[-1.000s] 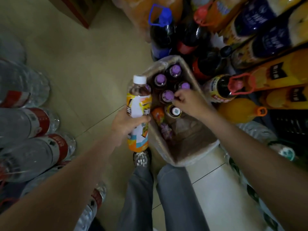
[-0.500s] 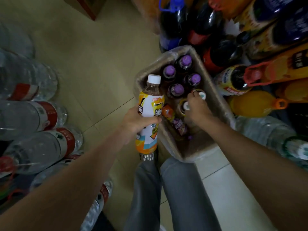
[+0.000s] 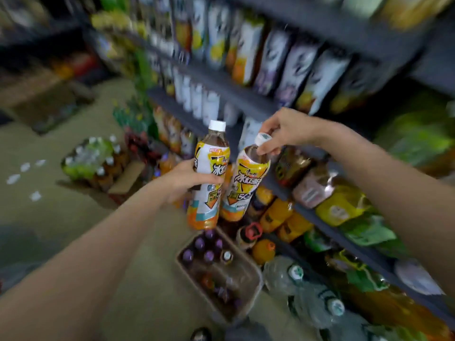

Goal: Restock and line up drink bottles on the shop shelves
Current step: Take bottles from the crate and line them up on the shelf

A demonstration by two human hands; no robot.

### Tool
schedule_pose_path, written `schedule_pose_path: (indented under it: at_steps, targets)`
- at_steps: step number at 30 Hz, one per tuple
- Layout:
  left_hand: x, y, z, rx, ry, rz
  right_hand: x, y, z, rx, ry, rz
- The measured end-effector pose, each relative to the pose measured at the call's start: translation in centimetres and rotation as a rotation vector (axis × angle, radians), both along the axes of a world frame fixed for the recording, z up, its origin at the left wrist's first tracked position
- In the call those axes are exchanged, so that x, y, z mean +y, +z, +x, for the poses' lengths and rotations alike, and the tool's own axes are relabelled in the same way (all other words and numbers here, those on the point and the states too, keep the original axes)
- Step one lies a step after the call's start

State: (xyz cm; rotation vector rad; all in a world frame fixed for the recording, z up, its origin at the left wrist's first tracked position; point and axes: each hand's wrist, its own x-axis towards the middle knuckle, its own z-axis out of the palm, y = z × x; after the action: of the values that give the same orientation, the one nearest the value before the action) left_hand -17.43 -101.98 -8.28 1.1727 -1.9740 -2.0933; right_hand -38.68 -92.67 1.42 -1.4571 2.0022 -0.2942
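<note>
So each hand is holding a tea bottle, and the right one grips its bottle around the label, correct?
Not quite. Each hand does hold a tea bottle, but the right hand pinches its bottle at the cap and neck, not the label. The left hand is the one around its bottle's label, as the head view shows.

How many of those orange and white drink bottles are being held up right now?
2. One orange-and-white labelled plastic bottle is gripped round its middle by the left hand. The other matching bottle hangs beside it, pinched at its white cap by the right hand. The blurred shelves may hold more.
</note>
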Motion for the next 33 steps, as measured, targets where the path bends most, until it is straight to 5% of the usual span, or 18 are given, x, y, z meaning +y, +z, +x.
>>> schedule_pose_path:
  at_steps: [5, 12, 17, 22, 28, 33]
  targets:
    - [1.9, 15.1, -4.8, 0.17, -0.144, -0.206, 10.1, 14.9, 0.5, 0.204, -0.23, -0.336]
    - [12.3, 27.3, -13.7, 0.427, -0.347, -0.434, 23.7, 23.2, 0.4, 0.402, -0.548, -0.709]
    - [21.8, 29.8, -19.7, 0.546, -0.451, -0.468, 32.7, 24.5, -2.2, 0.31, -0.947, -1.046]
    - [31.3, 29.4, -26.3, 0.615, -0.511, -0.492, 43.1, 23.9, -7.0, 0.253, -1.175, -1.16]
    - [41.0, 29.1, -33.2, 0.589, -0.475, -0.436, 52.2, 23.1, -13.3, 0.511, -1.136, -1.216]
    - [44.4, 28.7, -36.2, 0.569, -0.441, -0.427, 55.3, 21.7, -18.0, 0.534, -1.134, -1.268]
